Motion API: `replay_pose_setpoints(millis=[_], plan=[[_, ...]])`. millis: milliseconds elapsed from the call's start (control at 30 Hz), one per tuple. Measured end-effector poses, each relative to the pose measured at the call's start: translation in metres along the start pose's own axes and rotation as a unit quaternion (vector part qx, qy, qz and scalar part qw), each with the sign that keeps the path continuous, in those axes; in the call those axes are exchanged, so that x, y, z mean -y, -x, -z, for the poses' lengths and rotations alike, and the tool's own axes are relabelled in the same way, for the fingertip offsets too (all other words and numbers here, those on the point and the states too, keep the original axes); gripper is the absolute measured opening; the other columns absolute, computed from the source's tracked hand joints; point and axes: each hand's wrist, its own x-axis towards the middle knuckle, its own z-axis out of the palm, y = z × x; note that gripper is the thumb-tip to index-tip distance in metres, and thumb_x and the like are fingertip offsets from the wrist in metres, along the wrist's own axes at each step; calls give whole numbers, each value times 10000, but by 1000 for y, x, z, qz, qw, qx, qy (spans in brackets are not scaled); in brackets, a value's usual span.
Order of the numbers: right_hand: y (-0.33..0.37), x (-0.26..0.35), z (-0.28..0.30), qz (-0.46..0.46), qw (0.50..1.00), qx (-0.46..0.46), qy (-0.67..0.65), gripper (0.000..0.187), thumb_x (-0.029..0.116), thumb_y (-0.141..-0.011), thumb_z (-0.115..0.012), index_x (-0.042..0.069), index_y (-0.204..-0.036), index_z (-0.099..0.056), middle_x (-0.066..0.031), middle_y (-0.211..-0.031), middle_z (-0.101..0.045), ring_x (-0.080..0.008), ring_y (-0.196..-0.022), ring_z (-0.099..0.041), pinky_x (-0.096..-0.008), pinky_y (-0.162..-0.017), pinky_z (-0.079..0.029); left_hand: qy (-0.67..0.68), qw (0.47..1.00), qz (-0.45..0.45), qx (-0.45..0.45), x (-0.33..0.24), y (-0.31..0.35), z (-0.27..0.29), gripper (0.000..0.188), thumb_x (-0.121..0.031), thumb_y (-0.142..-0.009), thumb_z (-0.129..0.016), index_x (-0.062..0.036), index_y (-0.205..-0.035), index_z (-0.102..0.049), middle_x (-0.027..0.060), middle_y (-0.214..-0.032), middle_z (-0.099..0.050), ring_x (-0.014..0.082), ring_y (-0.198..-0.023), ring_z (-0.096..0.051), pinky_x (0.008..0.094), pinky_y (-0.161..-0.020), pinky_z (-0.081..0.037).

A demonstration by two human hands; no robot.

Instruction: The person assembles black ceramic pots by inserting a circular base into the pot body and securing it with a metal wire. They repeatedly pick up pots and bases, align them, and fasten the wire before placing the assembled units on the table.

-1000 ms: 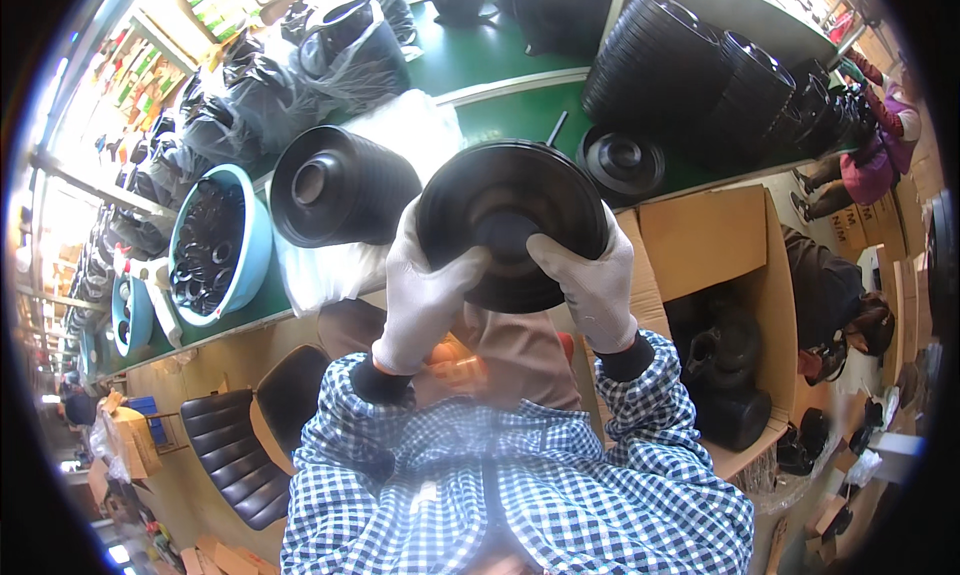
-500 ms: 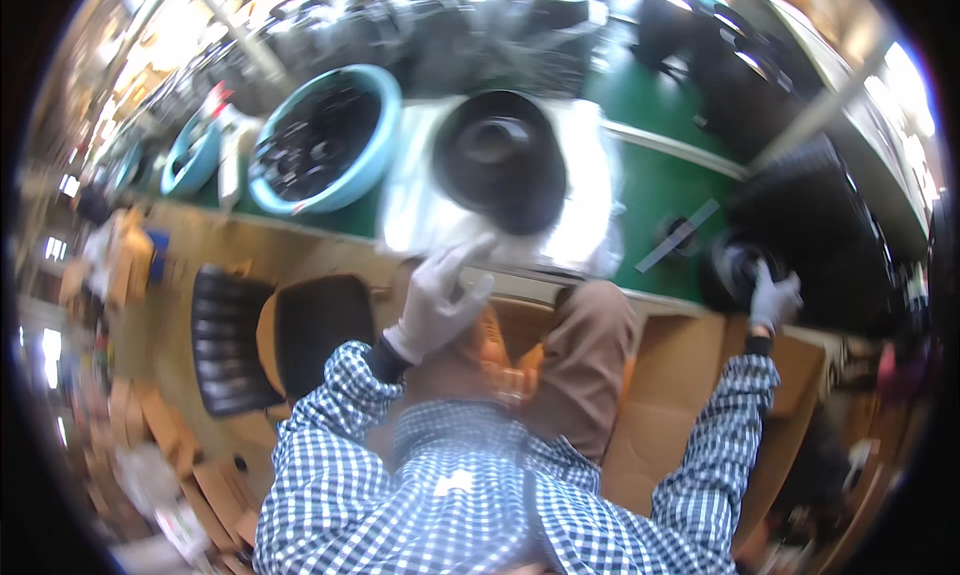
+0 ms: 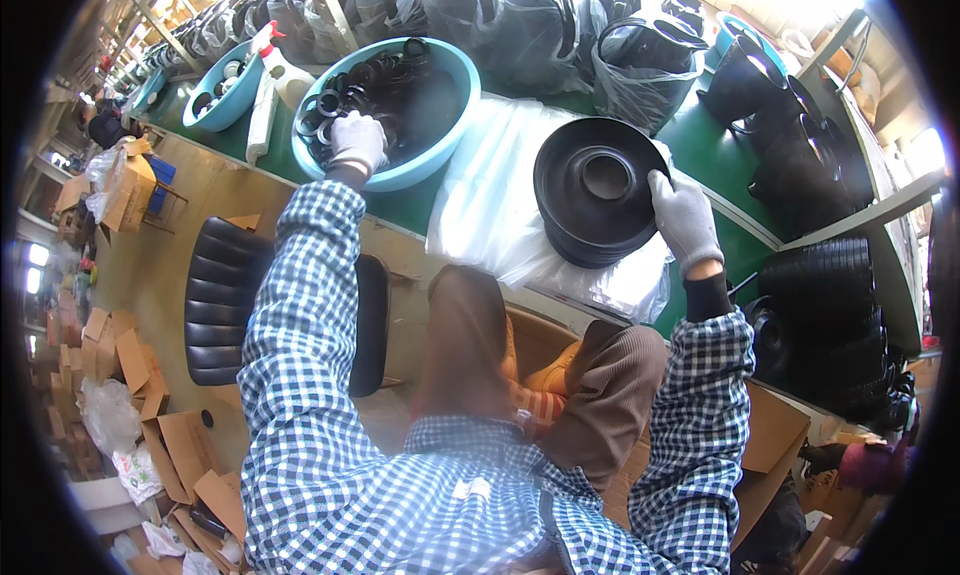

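Note:
In a light blue basin (image 3: 470,87) full of black rings (image 3: 376,79), my gloved left hand (image 3: 357,141) reaches down among the rings. Its fingers are bent and closed, with their tips partly hidden, so what they hold cannot be made out. A stack of round black dish-shaped parts (image 3: 570,180), each with a raised ring at its centre, rests on white plastic sheets (image 3: 480,175). My gloved right hand (image 3: 684,215) grips the right rim of the top part, thumb over the edge.
A spray bottle (image 3: 282,75) with a red head and a smaller blue basin (image 3: 222,95) stand to the left. Bagged black parts (image 3: 640,70) line the far side. Stacked black parts (image 3: 820,285) stand at right. A black chair (image 3: 225,305) is at left.
My left hand has gone from above my lap up into the basin of rings. My right hand has left the black parts at right and now grips the dish-shaped part. My view has shifted.

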Motion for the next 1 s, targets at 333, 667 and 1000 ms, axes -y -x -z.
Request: replay_pose_setpoints(millis=[333,667,1000], plan=[[89,48,52,-117,807,-193,-545,298,180,-1100,-661,-42,-1295,-701,47,-950,-654,-32,-783,-557,-228,-680,-466,405,746,-284,-447,-113,186,141,356,-46,-815,-845,-114,-1163,-825,64,-1224,-739,262,-1119,-691,429,-990,-548],[206,30,68,-194,690,-156,-680,530,-34,-929,-805,-45,-1419,-605,-113,-1297,-729,-169,-1137,-710,-316,-1012,-593,431,667,-439,-421,-224,273,201,411,-197,-884,-837,-91,-1274,-761,65,-1317,-669,296,-1316,-585,552,-1244,-385],[268,2,65,-206,661,-249,-677,548,-55,-904,-809,-53,-1412,-602,-122,-1294,-730,-183,-1151,-713,-334,-1030,-594,811,506,-269,118,-277,309,196,834,-130,-936,-853,66,-1605,-395,161,-1447,-630,212,-1340,-601,364,-1169,-481]])
